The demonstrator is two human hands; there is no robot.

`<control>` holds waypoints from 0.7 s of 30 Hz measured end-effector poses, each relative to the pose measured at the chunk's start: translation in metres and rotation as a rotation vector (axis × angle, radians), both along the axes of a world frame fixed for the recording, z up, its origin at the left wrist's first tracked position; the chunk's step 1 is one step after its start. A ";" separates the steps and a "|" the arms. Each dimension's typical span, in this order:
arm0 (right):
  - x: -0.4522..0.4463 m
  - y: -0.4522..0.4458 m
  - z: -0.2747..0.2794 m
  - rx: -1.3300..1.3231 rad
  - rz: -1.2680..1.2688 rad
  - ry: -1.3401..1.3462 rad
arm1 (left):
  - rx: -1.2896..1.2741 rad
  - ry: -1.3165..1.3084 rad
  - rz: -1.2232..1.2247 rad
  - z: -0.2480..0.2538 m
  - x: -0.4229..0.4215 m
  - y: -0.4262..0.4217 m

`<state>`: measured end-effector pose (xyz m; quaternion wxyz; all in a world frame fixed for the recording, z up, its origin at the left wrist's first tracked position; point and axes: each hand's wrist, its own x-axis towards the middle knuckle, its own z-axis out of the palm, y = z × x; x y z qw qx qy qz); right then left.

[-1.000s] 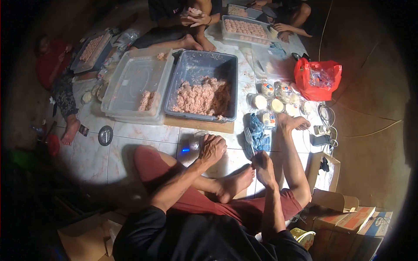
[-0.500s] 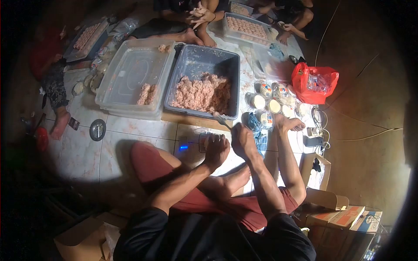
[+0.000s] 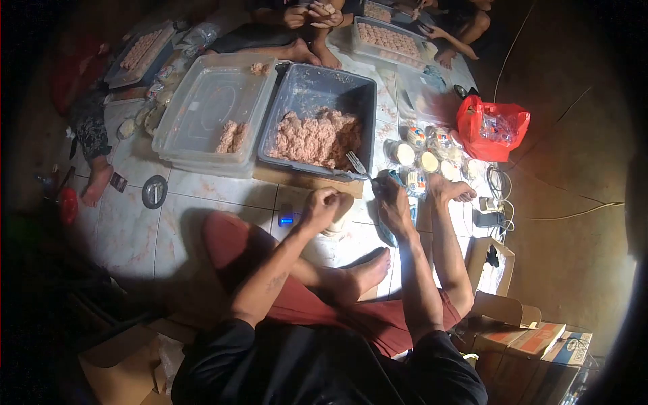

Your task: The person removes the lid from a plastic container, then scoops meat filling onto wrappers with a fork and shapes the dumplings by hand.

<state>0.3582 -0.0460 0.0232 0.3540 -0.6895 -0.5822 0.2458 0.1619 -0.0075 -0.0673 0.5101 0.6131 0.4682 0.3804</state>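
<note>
My right hand is closed round the handle of a fork, whose tines point up and left over the near right corner of a grey tub. A large lump of pink minced meat lies in that tub. Just left of the right hand, my left hand has its fingers curled together. What they hold, if anything, is hidden. Below this hand a pale item partly shows, too covered to name. Beside it glows the blue display of a small device on the tiled floor.
Left of the tub stands a clear plastic container with some meat. Several round packs and a red plastic bag are at right. Other people sit beyond, near a tray of meat portions. Cardboard boxes stand behind at right.
The fork has risen to the tub's corner with its tines turned upward. My left hand has lifted slightly and turned, its fingers curled. A co-worker's hands at the back have shifted.
</note>
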 end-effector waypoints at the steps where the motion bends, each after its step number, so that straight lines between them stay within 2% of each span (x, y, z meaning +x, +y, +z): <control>1: 0.000 0.003 0.001 -0.053 -0.013 0.042 | -0.174 -0.312 -0.045 -0.002 -0.005 0.003; 2: 0.000 0.008 0.003 -0.053 -0.015 0.044 | -0.350 -0.624 -0.087 -0.005 -0.011 0.006; 3: 0.000 0.015 0.006 -0.014 0.002 -0.038 | -0.570 -0.702 -0.086 0.030 -0.021 0.003; 4: 0.001 0.024 0.008 0.025 0.020 -0.121 | -0.569 -0.704 -0.086 0.024 -0.027 0.007; 5: 0.004 0.036 0.003 0.023 0.021 -0.123 | -0.470 -0.614 -0.162 0.017 -0.034 0.011; 6: 0.008 0.052 -0.005 0.032 0.060 -0.244 | -0.370 -0.523 -0.237 0.011 -0.038 0.015; 7: 0.006 0.067 -0.005 0.040 0.099 -0.365 | -0.392 -0.456 -0.269 0.017 -0.040 0.016; 8: 0.004 0.081 -0.004 0.037 0.101 -0.367 | -0.376 -0.449 -0.281 0.014 -0.038 0.015; 10: -0.012 0.110 0.012 0.026 0.202 -0.718 | -0.397 -0.569 -0.428 0.009 -0.038 0.015; 11: -0.013 0.122 0.007 0.021 0.208 -0.722 | -0.473 -0.668 -0.432 0.006 -0.034 0.013; 12: -0.011 0.134 -0.007 0.162 0.253 -0.912 | -0.453 -0.590 -0.393 0.008 -0.036 0.014; 14: -0.003 0.169 -0.045 0.306 0.308 -1.105 | -0.454 -0.525 -0.229 -0.001 -0.034 0.020; 15: 0.003 0.192 -0.072 0.275 0.363 -1.191 | -0.457 -0.536 -0.222 -0.018 -0.031 0.025; 16: 0.005 0.206 -0.086 0.243 0.418 -1.277 | -0.495 -0.413 -0.046 -0.049 -0.024 0.030; 17: -0.010 0.201 -0.069 0.247 0.467 -1.242 | -0.535 -0.284 0.129 -0.074 -0.018 0.034; 18: -0.026 0.197 -0.052 0.249 0.516 -1.206 | -0.545 -0.290 0.135 -0.088 -0.011 0.037; 19: -0.015 0.211 -0.090 0.551 0.525 -1.619 | -0.448 -0.375 0.291 -0.102 -0.002 0.040; 21: -0.029 0.215 -0.078 0.232 0.957 -1.292 | -0.195 -0.233 0.179 -0.060 -0.025 0.052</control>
